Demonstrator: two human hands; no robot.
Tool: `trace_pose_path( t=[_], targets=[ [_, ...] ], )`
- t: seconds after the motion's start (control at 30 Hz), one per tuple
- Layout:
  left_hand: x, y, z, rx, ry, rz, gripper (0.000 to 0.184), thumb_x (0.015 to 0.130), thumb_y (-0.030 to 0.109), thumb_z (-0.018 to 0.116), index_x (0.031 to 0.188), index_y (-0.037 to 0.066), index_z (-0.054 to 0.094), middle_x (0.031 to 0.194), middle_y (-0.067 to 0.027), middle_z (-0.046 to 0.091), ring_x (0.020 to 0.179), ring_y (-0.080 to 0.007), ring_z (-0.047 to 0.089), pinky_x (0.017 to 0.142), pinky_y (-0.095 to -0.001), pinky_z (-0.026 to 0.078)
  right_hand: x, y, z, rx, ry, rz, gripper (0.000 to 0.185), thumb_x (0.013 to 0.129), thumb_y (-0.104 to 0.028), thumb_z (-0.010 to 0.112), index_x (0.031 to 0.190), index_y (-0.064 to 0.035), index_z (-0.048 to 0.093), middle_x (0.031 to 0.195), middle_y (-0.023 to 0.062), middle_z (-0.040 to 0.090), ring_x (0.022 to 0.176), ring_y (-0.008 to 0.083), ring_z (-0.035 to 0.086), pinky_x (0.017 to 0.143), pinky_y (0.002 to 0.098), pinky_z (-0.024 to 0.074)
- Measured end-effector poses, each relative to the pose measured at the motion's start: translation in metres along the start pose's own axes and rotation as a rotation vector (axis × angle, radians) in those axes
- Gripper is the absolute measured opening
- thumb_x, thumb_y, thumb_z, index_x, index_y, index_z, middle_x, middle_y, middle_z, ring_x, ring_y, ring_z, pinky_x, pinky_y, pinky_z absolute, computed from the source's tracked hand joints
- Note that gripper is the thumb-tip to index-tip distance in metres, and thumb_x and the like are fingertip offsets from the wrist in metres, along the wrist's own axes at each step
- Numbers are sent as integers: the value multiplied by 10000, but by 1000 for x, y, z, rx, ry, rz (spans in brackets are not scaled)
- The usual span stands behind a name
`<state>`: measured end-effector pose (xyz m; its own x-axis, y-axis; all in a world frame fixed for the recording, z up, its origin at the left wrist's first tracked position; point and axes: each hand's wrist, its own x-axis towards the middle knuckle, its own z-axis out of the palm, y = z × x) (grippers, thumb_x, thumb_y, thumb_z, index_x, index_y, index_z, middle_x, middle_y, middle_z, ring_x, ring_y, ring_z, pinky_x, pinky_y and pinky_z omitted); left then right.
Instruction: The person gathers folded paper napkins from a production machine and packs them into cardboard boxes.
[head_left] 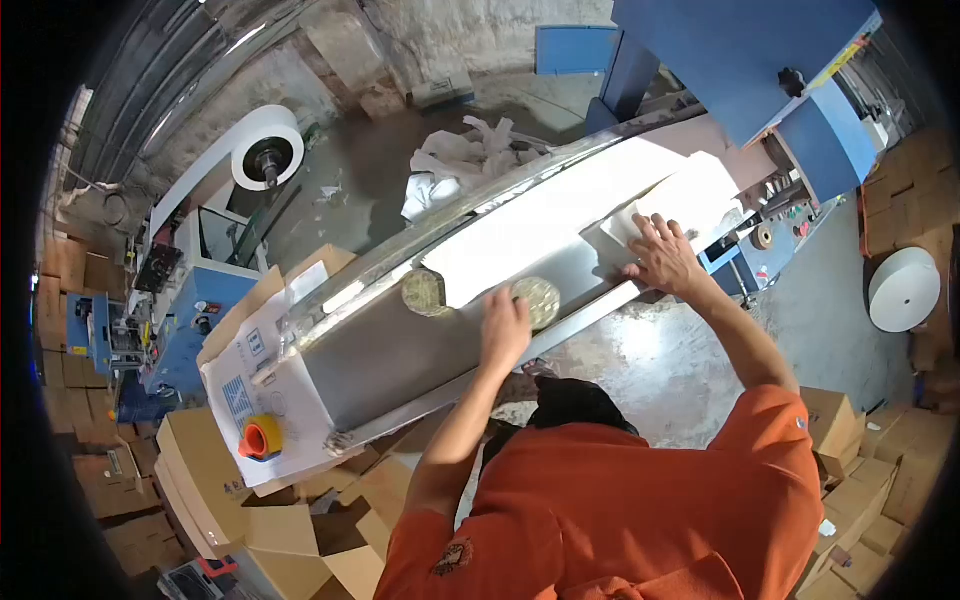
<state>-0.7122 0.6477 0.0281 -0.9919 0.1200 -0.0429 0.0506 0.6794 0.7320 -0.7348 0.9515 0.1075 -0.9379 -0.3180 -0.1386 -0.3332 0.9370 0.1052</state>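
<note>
My left hand [505, 328] is over the long grey metal work surface [400, 375], its fingers closed at the left edge of a round, dull yellowish metal-looking disc [538, 302]. A second similar disc [424, 291] lies a little to the left, beside the end of the bright white sheets. My right hand [663, 257] has its fingers spread and resting on the near-left end of a stack of white paper-like sheets [690, 195]. More white material, washed out by glare, stretches along the far side of the surface.
Blue machines stand at the upper right [745, 60] and left; the left one carries a large white roll [285, 120]. Crumpled white waste [470, 160] lies beyond the surface. An orange-and-yellow roll [262, 437] sits on a printed carton at left. Open cardboard boxes [210, 480] stand nearby.
</note>
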Motion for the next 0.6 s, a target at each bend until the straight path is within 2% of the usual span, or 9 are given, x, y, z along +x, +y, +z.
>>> trace_pose_path(
  t=[0.03,0.1,0.27,0.37,0.4,0.47,0.5,0.53,0.6],
  targets=[
    [10,13,21,-25,-8,16,346,931,273,458,1132,-8,461,1097,-277,491,933,-472,546,807,-522,469,-2,4,5,-4,-8,-7,487,866,-506,497,1137,-113,595,1351,130,404,1200,282,390,953,432,348],
    [26,39,51,-48,-30,34,315,917,254,469,1083,-13,466,1070,-281,490,901,-469,552,768,-527,484,-6,9,20,-6,241,-21,435,857,-438,529,1146,-116,579,1363,126,396,1250,309,356,957,464,345],
    [46,74,77,-93,-52,40,309,905,233,460,1083,-19,467,1078,-279,498,905,-464,550,792,-526,477,0,18,37,29,289,-45,403,852,-363,555,1189,-141,551,1367,123,389,1270,339,340,960,490,333],
    [57,72,104,-230,-77,113,382,903,227,480,1200,-12,452,1120,-263,531,950,-456,540,874,-514,435,1,19,39,64,280,-39,557,865,-493,514,1310,-159,490,1383,144,383,1272,360,348,982,507,310],
    [55,81,90,-332,-202,94,409,900,239,500,1235,12,451,1119,-231,551,974,-415,550,846,-486,453,-1,19,38,129,294,-23,599,866,-526,494,1342,-163,461,1384,159,380,1272,372,343,989,514,300],
    [35,105,31,-111,-120,90,416,891,228,538,1254,35,474,1125,-221,556,979,-390,570,854,-456,463,0,19,32,224,328,18,681,870,-587,454,1399,-163,392,1379,191,370,1277,399,324,1005,529,280],
    [28,93,11,-8,111,262,395,872,222,569,1214,36,502,1069,-183,572,971,-335,570,810,-434,467,6,19,30,219,335,42,685,871,-584,454,1403,-159,382,1378,188,368,1285,397,315,1004,530,280],
    [20,81,-14,113,250,291,392,852,211,597,1188,22,525,1037,-177,572,968,-338,560,821,-448,460,15,20,26,213,344,73,689,872,-581,454,1408,-155,373,1377,185,367,1293,395,307,1004,532,279],
    [11,39,-56,308,435,135,395,848,226,608,1168,7,535,1019,-187,558,976,-349,542,817,-466,455,41,20,14,217,414,136,688,822,-482,592,1385,-142,390,1373,178,371,1299,386,301,1006,531,274]
  ],
)
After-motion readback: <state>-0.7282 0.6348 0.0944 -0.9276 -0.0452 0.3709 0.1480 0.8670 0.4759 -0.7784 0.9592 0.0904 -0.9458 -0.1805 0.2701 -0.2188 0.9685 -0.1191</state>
